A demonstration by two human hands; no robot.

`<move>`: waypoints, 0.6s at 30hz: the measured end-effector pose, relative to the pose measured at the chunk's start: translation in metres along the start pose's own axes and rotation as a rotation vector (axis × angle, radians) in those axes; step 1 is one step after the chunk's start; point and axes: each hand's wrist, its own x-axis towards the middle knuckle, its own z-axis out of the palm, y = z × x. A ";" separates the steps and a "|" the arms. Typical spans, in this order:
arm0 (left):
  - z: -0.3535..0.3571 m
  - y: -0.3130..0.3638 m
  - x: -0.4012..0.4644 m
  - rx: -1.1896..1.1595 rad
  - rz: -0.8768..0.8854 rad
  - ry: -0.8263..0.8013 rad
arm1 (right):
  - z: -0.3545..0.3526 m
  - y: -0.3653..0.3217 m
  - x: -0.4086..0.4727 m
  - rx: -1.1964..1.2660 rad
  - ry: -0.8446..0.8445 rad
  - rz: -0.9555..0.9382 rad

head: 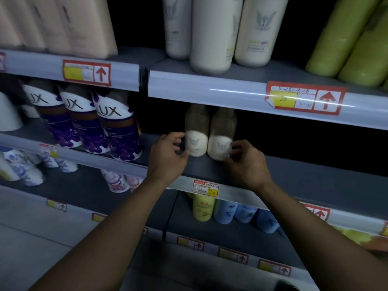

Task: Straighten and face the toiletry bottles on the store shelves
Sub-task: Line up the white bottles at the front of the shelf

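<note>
Two cream bottles stand upright, touching, mid-shelf. Your left hand cups the left bottle's outer side; your right hand pinches the right one low. Each lies just inward of its hand.

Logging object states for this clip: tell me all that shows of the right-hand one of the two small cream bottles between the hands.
The right cream bottle stands upright on the dark middle shelf, pressed against its twin. It looks like plastic, with a rounded shoulder in shadow and a pale lower body bearing a faint grey winged emblem that faces out. Its top is hidden under the shelf above. The right hand touches its lower right side with the fingertips.
</note>
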 end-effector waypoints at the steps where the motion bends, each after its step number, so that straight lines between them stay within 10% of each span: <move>1: -0.004 0.005 -0.004 0.001 0.018 0.011 | -0.003 -0.003 -0.001 -0.001 -0.002 -0.006; 18: -0.075 0.098 -0.042 -0.288 0.235 0.201 | -0.088 -0.083 -0.060 0.129 0.172 -0.466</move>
